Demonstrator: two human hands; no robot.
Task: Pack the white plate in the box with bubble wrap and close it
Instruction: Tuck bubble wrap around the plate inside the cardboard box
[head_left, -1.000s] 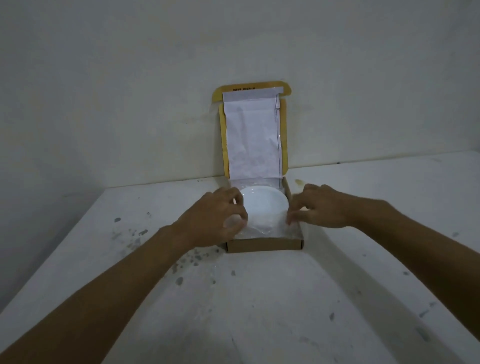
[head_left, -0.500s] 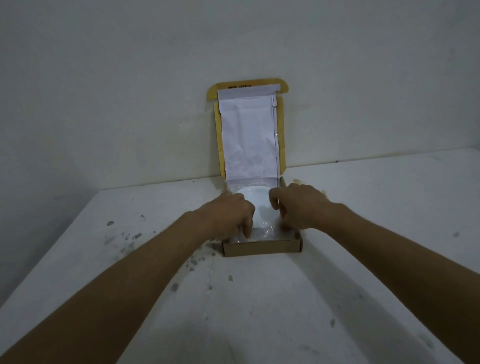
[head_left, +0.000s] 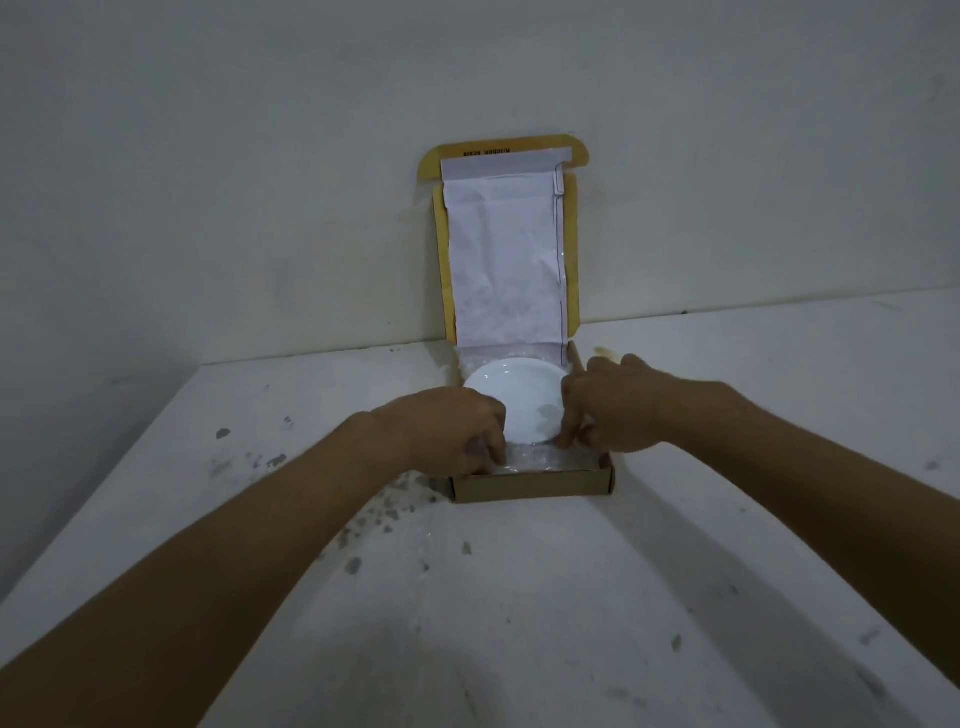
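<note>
A shallow brown cardboard box (head_left: 530, 487) sits on the white table near the wall. Its lid (head_left: 506, 249) stands upright against the wall, lined with white paper. The white plate (head_left: 519, 397) lies inside the box on clear bubble wrap (head_left: 540, 460). My left hand (head_left: 447, 431) is at the box's front left, fingers curled down onto the wrap. My right hand (head_left: 608, 405) is at the right side, fingertips pinching the wrap by the plate's edge. Both hands hide parts of the plate and wrap.
The white table (head_left: 467, 597) has dark specks and chipped paint, mostly left of and before the box. A pale wall (head_left: 260, 182) rises just behind the box. The table's left edge (head_left: 104, 493) runs diagonally toward me.
The hands, which had come together over the plate's middle, have moved slightly apart and toward the front edge, uncovering more of the plate. The box has stayed put.
</note>
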